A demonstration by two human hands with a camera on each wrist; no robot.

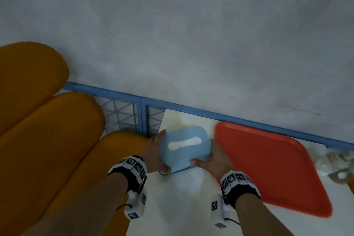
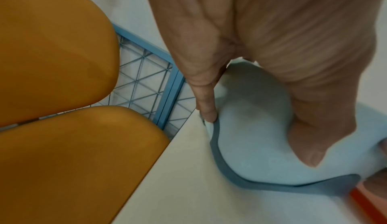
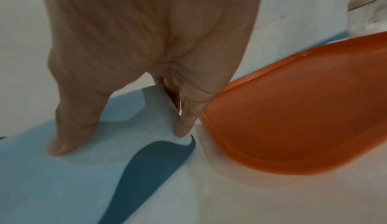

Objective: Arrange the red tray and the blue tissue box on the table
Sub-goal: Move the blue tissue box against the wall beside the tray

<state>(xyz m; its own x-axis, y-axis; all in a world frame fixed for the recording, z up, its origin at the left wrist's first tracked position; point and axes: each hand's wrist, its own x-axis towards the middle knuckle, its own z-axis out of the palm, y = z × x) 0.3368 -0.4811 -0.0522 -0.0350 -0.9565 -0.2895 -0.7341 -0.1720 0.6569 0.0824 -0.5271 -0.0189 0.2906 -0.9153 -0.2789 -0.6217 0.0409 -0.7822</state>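
Right now the blue tissue box (image 1: 184, 148) is clamped between both hands: the left hand (image 1: 157, 154) wraps its left end with thumb on the near side, and the right hand (image 1: 214, 158) grips its right end, thumb (image 3: 69, 138) pressed on the near face and fingers (image 3: 186, 124) curled down the end wall. The box sits low over the white desk (image 1: 183, 207), near its back left corner; the wrist views seem to show its dark underside tilted up slightly, so it is probably not yet flat. The red tray (image 1: 268, 168) lies flat just to the right of the right hand, its rim nearly touching those fingers. The likeliest trouble is the right knuckles or the box end nudging the tray askew. To the left of the left hand the desk edge is close, so a leftward drift could leave the box overhanging. The box's long axis runs from hand to hand, slightly slanted, with the slot (image 1: 184, 143) facing up.
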